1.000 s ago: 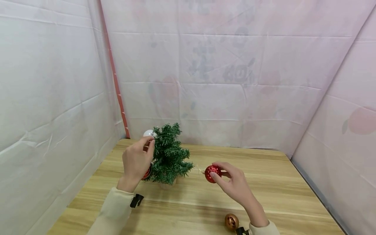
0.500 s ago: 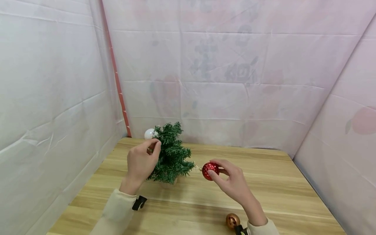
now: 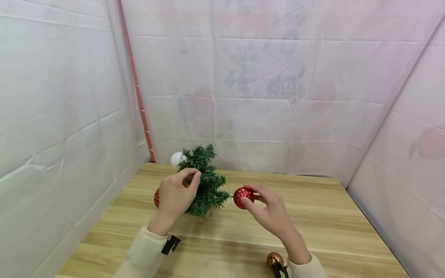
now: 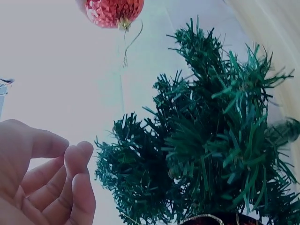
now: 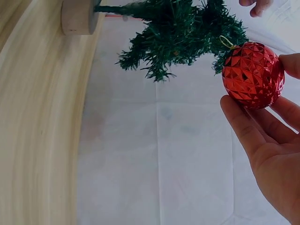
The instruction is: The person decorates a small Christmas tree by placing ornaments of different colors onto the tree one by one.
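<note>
A small green artificial Christmas tree stands on the table, left of centre. My right hand holds a faceted red bauble between thumb and fingers, right of the tree. The bauble's gold hanging loop points toward the branches; in the left wrist view a gap separates them. My left hand hovers in front of the tree's left side. Its fingers are curled, thumb and fingertips together, with nothing visible between them. A white bauble and a red patterned bauble are at the tree's left; my left hand partly hides the latter.
A copper-coloured bauble lies on the wooden table beside my right wrist. The tree has a round wooden base. Pale cloth walls enclose the table at the back and both sides.
My right hand has carried the red bauble leftward and slightly up, closer to the tree. My left hand has moved right across the tree's front, and the red patterned bauble now shows left of it.
</note>
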### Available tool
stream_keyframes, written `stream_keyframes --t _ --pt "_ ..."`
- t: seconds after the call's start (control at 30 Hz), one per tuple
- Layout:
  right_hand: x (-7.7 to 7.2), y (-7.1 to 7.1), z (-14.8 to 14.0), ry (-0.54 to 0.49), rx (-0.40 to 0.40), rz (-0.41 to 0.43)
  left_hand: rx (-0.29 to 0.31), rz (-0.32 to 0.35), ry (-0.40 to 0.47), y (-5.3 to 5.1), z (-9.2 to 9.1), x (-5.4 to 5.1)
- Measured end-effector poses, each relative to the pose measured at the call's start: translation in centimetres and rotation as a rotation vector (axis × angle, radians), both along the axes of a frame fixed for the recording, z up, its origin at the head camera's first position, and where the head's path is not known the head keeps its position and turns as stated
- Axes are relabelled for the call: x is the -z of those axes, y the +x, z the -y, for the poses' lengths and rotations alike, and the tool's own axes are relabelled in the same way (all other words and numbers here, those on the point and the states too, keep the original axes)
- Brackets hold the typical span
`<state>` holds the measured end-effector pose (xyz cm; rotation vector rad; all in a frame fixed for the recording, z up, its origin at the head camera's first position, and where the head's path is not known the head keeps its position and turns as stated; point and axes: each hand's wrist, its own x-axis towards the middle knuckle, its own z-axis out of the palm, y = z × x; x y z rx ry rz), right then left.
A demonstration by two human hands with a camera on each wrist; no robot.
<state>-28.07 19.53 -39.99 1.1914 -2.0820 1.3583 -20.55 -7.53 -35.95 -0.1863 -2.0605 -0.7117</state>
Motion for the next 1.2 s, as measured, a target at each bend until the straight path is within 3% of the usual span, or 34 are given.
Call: stream_keyframes --t 0.33,0.63,1.2 --pt "-1.0 0.1 1.0 -0.036 -0.023 -0.063 0.061 0.063 -0.028 0.2 -0.6 0.1" --pt "-1.8 0.3 1.8 -0.050 -0.037 -0.105 0.092 0.075 -0.048 0.2 -1.1 0.3" --pt "-2.6 0.3 2.6 -0.053 -0.063 -0.102 0.139 0.099 -0.073 0.2 -1.7 0.6"
